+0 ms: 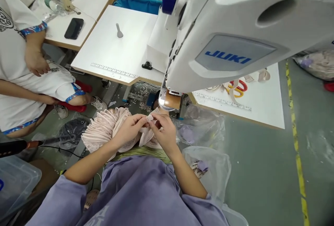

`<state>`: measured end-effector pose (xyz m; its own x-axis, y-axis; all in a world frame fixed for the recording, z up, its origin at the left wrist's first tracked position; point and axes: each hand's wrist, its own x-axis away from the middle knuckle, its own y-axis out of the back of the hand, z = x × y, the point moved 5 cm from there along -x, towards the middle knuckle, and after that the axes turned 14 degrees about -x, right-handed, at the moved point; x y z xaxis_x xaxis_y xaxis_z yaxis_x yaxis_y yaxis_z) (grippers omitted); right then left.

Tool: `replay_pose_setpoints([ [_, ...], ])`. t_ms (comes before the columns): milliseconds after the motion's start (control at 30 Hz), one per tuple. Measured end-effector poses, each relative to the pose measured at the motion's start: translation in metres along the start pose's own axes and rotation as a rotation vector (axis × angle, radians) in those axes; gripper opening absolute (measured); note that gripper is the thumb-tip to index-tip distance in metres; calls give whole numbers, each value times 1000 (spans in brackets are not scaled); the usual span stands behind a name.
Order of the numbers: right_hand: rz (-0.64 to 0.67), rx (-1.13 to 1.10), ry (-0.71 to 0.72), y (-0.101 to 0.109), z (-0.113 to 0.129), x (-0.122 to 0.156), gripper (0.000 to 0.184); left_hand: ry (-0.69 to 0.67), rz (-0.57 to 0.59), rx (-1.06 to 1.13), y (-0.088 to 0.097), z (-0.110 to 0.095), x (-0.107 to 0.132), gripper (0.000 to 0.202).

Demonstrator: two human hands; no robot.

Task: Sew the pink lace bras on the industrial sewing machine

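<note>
My left hand (pixel 129 129) and my right hand (pixel 164 131) meet in front of my chest, both pinched on a small pale pink fabric strap piece (pixel 149 118). Under the hands, on my lap, lies a stack of pale pink lace garments (pixel 102 130), fanned out to the left. Just beyond my fingers sits the lower end of a white JUKI sewing machine (pixel 229 34), which fills the upper right of the view.
The white sewing table (pixel 114 50) carries a printed ruler along its edge; scissors with red and yellow handles (pixel 238 87) lie on its right part. A co-worker in white (pixel 23 76) sits at left beside a table with a black phone (pixel 74 28). Clear plastic bags (pixel 208 170) lie by my right knee.
</note>
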<state>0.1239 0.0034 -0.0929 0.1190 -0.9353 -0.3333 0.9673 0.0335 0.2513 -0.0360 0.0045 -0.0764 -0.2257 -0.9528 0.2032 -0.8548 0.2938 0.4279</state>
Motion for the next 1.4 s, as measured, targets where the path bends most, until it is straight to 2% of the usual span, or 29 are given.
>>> replay_pose_setpoints([
  [167,-69,58,75,-4,-11,11,20,-14,8,-84,-11,0,-10,35],
  [233,0,99,137,-8,-17,15,23,-20,-38,-211,-12,-1,-17,37],
  [267,74,120,175,-7,-22,14,24,-26,-60,-269,-13,-1,-21,38],
  [333,214,180,216,13,-37,4,22,-50,-61,-343,-13,0,-30,42],
  [367,215,248,186,37,-46,-6,22,-62,-46,-357,-14,0,-34,44],
  [400,164,330,130,70,-54,-21,24,-72,-28,-362,-13,1,-36,45],
  [433,35,449,34,111,-62,-39,29,-79,-8,-364,-13,2,-38,46],
  [467,-168,608,-94,160,-67,-57,37,-81,10,-367,-13,4,-38,47],
  [500,-282,678,-152,203,-69,-77,45,-77,23,-371,-13,5,-38,48],
  [533,-328,735,-200,240,-70,-97,51,-69,34,-376,-13,6,-37,49],
  [567,-242,895,-327,269,-76,-118,56,-61,51,-379,-14,7,-35,50],
  [600,-186,916,-370,292,-80,-136,55,-52,64,-377,-16,8,-34,50],
  [667,-34,949,-435,316,-88,-161,45,-40,85,-351,-18,7,-32,50],
  [767,112,985,-452,318,-94,-168,34,-60,118,-285,-20,-1,-29,49],
  [867,159,1061,-461,310,-90,-151,31,-89,137,-219,-18,-10,-26,47],
  [967,156,1118,-478,310,-78,-119,31,-86,121,-177,-14,-13,-26,45],
  [1100,199,1125,-480,321,-57,-56,31,-22,82,-95,-11,-8,-27,44],
  [1200,188,1007,-537,333,-44,-8,27,18,114,24,-14,-1,-28,43],
  [1267,123,845,-583,335,-33,15,36,38,138,114,-17,4,-29,42],
  [1333,103,692,-608,322,-20,32,45,60,144,177,-19,7,-29,41],
  [1400,108,588,-589,295,-4,43,45,72,149,221,-21,9,-27,40],
])
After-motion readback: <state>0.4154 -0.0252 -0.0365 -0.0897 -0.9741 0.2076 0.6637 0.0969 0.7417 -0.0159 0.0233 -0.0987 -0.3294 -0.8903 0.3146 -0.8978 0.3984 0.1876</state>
